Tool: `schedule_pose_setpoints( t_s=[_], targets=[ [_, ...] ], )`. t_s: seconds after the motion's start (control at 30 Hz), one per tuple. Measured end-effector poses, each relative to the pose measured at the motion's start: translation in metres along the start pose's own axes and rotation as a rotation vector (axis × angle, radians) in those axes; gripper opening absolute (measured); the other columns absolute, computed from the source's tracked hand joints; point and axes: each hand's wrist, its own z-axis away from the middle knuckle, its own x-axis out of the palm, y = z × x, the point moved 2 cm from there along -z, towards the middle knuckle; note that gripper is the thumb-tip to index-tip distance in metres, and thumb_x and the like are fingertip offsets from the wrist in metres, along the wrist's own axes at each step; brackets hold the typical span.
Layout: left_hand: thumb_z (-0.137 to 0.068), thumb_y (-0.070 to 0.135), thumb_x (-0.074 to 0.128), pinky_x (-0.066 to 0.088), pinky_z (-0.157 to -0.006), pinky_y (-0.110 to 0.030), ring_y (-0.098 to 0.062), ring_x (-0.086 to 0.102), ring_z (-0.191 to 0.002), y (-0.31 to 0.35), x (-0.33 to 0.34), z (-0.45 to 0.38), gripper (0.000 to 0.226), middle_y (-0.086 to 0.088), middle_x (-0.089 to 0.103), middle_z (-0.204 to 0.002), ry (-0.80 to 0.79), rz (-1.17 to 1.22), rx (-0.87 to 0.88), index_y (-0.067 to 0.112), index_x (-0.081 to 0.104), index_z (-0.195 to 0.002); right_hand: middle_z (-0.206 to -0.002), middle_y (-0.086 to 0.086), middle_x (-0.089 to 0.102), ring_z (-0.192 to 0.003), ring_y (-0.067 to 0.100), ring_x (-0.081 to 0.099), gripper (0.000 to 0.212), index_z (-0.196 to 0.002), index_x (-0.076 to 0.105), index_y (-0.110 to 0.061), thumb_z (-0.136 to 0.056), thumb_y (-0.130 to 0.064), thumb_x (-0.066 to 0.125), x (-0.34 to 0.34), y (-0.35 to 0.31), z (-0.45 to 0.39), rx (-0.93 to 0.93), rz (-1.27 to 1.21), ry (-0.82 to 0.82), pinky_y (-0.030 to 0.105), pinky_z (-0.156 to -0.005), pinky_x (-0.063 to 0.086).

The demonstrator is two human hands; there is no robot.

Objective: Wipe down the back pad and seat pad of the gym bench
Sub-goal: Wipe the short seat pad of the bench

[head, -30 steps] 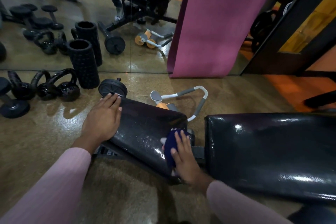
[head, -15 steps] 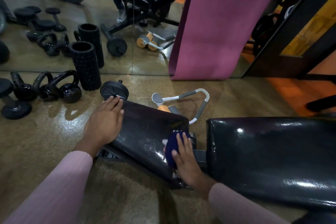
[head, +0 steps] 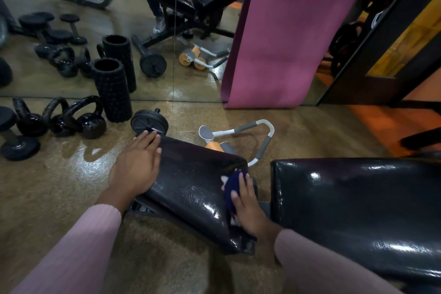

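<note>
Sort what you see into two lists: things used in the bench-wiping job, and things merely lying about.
In use: seat pad, back pad, blue cloth under right hand, left hand.

Lying about: kettlebells, foam roller, ab wheel, pink mat.

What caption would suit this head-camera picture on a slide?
Right hand presses a blue cloth on the seat pad; left hand rests on its far end.

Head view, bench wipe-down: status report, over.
Left hand flat on black seat pad, bracing. Right hand presses dark blue cloth against seat pad's right end. Glossy black back pad untouched now. Nothing in the way.
</note>
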Motion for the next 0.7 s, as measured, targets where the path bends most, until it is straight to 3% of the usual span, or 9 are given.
schedule_pose_setpoints(
  t_s=[0.1, 0.2, 0.27, 0.33, 0.47, 0.57, 0.7],
  targets=[
    [-0.095, 0.036, 0.021, 0.029, -0.112, -0.04, -0.023, 0.035, -0.137, 0.0, 0.0, -0.001, 0.059, -0.008, 0.047, -0.143, 0.008, 0.013, -0.016, 0.005, 0.049, -0.136, -0.161, 0.007, -0.011, -0.148, 0.026, -0.01, 0.064, -0.152, -0.006, -0.017, -0.103, -0.038, 0.028, -0.004, -0.021, -0.049, 0.13, 0.094, 0.028, 0.045, -0.12, 0.0],
    [-0.095, 0.038, 0.02, 0.028, -0.112, -0.039, -0.022, 0.035, -0.137, -0.001, 0.001, -0.001, 0.06, -0.008, 0.047, -0.143, 0.004, 0.014, -0.018, 0.005, 0.049, -0.136, -0.158, -0.003, -0.023, -0.145, 0.02, -0.023, 0.06, -0.151, -0.013, -0.022, -0.103, -0.041, 0.019, 0.001, -0.037, -0.035, -0.026, 0.221, -0.022, 0.043, -0.118, -0.007],
    [-0.095, 0.037, 0.02, 0.027, -0.113, -0.038, -0.023, 0.035, -0.137, -0.001, 0.001, -0.001, 0.059, -0.008, 0.047, -0.143, 0.006, 0.01, -0.008, 0.005, 0.048, -0.136, -0.155, -0.011, -0.028, -0.141, 0.011, -0.03, 0.06, -0.15, -0.016, -0.029, -0.102, -0.045, 0.017, 0.005, -0.033, 0.003, -0.203, 0.211, -0.022, 0.036, -0.116, -0.012],
    [-0.095, 0.036, 0.02, 0.026, -0.112, -0.038, -0.023, 0.036, -0.137, -0.002, 0.001, 0.0, 0.059, -0.008, 0.047, -0.143, 0.012, 0.009, -0.003, 0.005, 0.049, -0.136, -0.153, -0.018, -0.03, -0.139, 0.005, -0.032, 0.06, -0.148, -0.016, -0.036, -0.101, -0.049, 0.018, 0.005, -0.013, 0.025, -0.247, 0.157, -0.041, 0.032, -0.114, -0.013],
    [-0.095, 0.035, 0.021, 0.027, -0.111, -0.037, -0.024, 0.038, -0.136, 0.0, 0.002, 0.0, 0.058, -0.009, 0.049, -0.141, 0.025, 0.0, 0.009, 0.004, 0.051, -0.134, -0.157, -0.007, -0.024, -0.146, 0.017, -0.018, 0.06, -0.151, -0.009, -0.03, -0.102, -0.043, 0.025, -0.007, -0.003, -0.017, 0.046, -0.099, -0.012, 0.037, -0.118, -0.001],
    [-0.095, 0.035, 0.021, 0.025, -0.112, -0.036, -0.022, 0.037, -0.136, -0.001, 0.003, -0.002, 0.058, -0.008, 0.048, -0.142, 0.024, -0.011, -0.004, 0.005, 0.05, -0.135, -0.16, 0.005, -0.017, -0.147, 0.024, -0.016, 0.06, -0.152, -0.008, -0.021, -0.103, -0.039, 0.022, -0.008, -0.024, -0.063, 0.192, 0.049, 0.012, 0.042, -0.119, -0.004],
    [-0.096, 0.036, 0.02, 0.024, -0.114, -0.035, -0.02, 0.035, -0.137, -0.004, 0.005, -0.002, 0.058, -0.006, 0.047, -0.144, 0.015, -0.02, -0.012, 0.005, 0.048, -0.136, -0.157, -0.01, -0.022, -0.143, 0.011, -0.025, 0.057, -0.151, -0.011, -0.028, -0.103, -0.042, 0.018, 0.003, -0.036, -0.032, -0.122, 0.193, 0.025, 0.032, -0.115, -0.014]
  ],
)
